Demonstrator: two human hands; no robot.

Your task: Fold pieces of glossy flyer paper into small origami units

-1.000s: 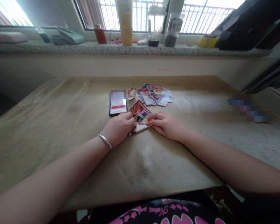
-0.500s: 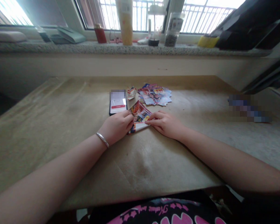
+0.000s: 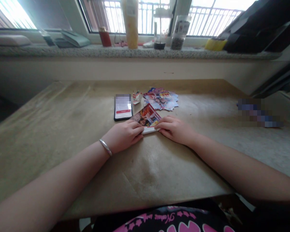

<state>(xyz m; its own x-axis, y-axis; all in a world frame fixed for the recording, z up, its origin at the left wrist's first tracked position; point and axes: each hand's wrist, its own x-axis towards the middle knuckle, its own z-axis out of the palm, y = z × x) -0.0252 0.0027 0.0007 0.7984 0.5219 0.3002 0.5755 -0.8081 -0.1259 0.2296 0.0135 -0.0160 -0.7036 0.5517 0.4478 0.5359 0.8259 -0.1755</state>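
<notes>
Item: colourful glossy printed paper sheet [image 3: 147,116], lying on the table just in front of both hands. Its near edge is folded over, showing a white strip, and its far corner points towards the window.

Left hand [image 3: 124,135]: knuckles up, fingers bent, fingertips pressed on the left end of the white fold. A silver bangle [image 3: 105,147] sits on the wrist.

Right hand [image 3: 175,129]: knuckles up, fingers together, fingertips clamped on the right end of the same fold. The two hands lie close, almost meeting over the strip.

Support: table covered in creased brown paper [image 3: 62,129].

Nearby: black smartphone with a lit white screen [image 3: 123,108], just left of the sheet; loose stack of colourful printed sheets [image 3: 161,99], beyond the sheet; small folded paper piece [image 3: 136,97], between phone and stack.

Background: speckled grey stone windowsill [image 3: 87,51], bearing a tall yellow bottle [image 3: 131,24], a red can [image 3: 104,36] and a clear jar with dark contents [image 3: 179,32].
</notes>
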